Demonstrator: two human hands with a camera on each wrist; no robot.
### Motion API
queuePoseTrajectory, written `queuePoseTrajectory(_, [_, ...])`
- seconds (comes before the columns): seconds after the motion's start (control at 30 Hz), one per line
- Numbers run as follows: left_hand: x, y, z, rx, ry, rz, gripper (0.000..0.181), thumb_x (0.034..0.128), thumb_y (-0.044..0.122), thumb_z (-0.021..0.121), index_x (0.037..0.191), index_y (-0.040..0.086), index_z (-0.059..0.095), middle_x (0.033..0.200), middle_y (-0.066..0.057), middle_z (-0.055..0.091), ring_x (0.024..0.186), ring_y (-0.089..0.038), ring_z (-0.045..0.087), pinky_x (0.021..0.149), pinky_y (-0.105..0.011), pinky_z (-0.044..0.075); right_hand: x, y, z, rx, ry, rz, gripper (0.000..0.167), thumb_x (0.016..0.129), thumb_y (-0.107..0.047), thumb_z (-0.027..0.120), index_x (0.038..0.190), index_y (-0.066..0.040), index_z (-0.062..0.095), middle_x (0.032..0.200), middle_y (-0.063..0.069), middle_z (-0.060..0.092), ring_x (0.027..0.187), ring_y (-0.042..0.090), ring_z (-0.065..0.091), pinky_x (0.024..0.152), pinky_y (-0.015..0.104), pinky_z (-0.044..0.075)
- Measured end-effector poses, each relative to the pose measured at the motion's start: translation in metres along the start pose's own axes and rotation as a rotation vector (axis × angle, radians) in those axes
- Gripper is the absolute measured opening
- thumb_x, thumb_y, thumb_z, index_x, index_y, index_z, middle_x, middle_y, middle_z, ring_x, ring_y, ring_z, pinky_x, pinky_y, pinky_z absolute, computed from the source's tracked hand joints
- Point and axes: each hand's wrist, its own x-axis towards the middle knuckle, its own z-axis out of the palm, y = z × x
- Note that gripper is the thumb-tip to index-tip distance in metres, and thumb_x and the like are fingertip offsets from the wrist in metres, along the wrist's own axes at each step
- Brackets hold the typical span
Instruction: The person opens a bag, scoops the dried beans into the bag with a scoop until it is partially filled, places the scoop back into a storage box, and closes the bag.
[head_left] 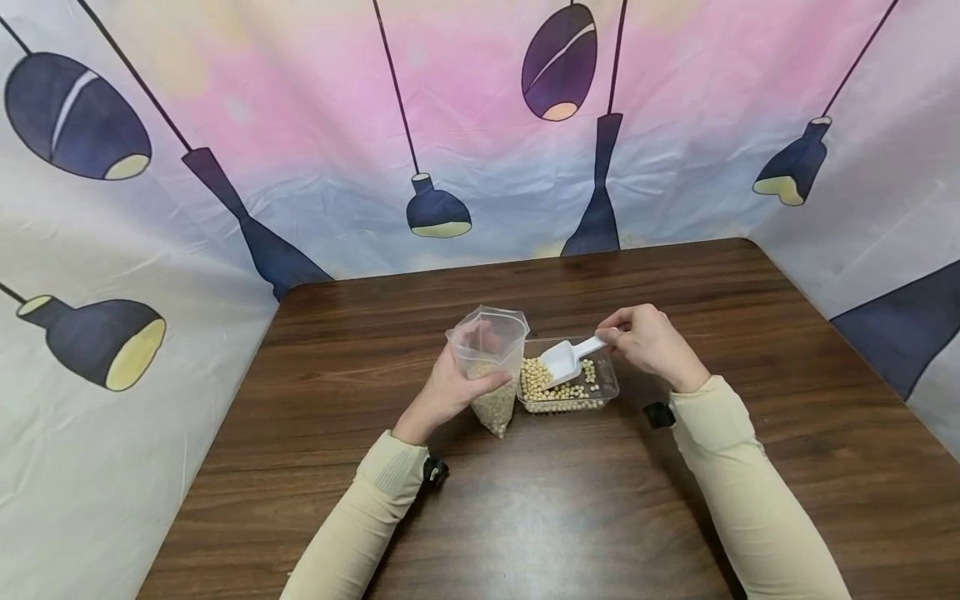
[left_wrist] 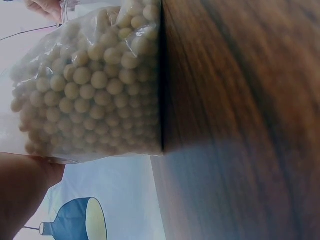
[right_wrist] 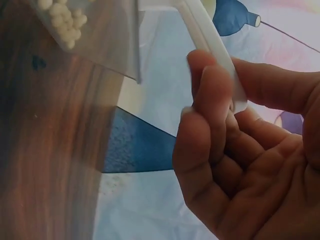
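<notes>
A clear bag (head_left: pixel 495 407) partly filled with pale round beans (left_wrist: pixel 87 92) stands on the table, its mouth spread. My left hand (head_left: pixel 450 385) grips the bag around its upper part, thumb in front and fingers behind. Just right of it is a clear plastic tray (head_left: pixel 606 392) with more of the beans, heaped toward its left side. A white scoop (head_left: pixel 561 363) rests its blade among the beans in the tray. The scoop's handle (right_wrist: pixel 212 42) is pinched between thumb and curled fingers of my right hand (head_left: pixel 651 343).
The brown wooden table (head_left: pixel 540 517) reaches back to a hanging cloth (head_left: pixel 495 208) printed with dark lamps. Dark wrist straps show at the left cuff (head_left: pixel 435 472) and the right cuff (head_left: pixel 659 415).
</notes>
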Motion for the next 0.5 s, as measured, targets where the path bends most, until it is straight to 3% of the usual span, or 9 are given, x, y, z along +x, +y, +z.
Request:
queuePoseTrajectory(0.13, [0.003, -0.019, 0.000, -0.004, 0.014, -0.002, 0.075, 0.0766, -0.002, 0.079, 0.140, 0.004, 0.040, 0.127, -0.021, 0.053, 0.109, -0.029, 0.054, 0.095, -0.043, 0.045, 0.007, 0.010, 0.005, 0.081, -0.084, -0.017, 0.020, 0.096, -0.013, 0.061, 0.103, 0.004, 0.068, 0.083, 0.016, 0.071, 0.075, 0.025, 0.067, 0.065, 0.032, 0.051])
queuePoseTrajectory(0.27, [0.004, -0.024, -0.001, -0.007, 0.016, 0.011, 0.075, 0.0759, 0.001, 0.081, 0.139, 0.007, 0.042, 0.125, -0.017, 0.055, 0.108, -0.027, 0.054, 0.094, -0.042, 0.046, 0.013, 0.019, 0.008, 0.206, -0.164, 0.007, 0.020, 0.096, -0.006, 0.060, 0.106, 0.010, 0.064, 0.085, 0.017, 0.070, 0.072, 0.020, 0.066, 0.068, 0.033, 0.055])
queuePoseTrajectory(0.5, [0.004, -0.024, 0.000, -0.010, 0.017, 0.030, 0.074, 0.0749, 0.003, 0.082, 0.137, 0.009, 0.043, 0.123, -0.014, 0.056, 0.107, -0.027, 0.055, 0.093, -0.042, 0.046, 0.018, 0.030, 0.007, 0.352, -0.194, 0.039, 0.024, 0.096, -0.003, 0.057, 0.112, 0.014, 0.062, 0.085, 0.015, 0.070, 0.072, 0.013, 0.065, 0.069, 0.030, 0.055])
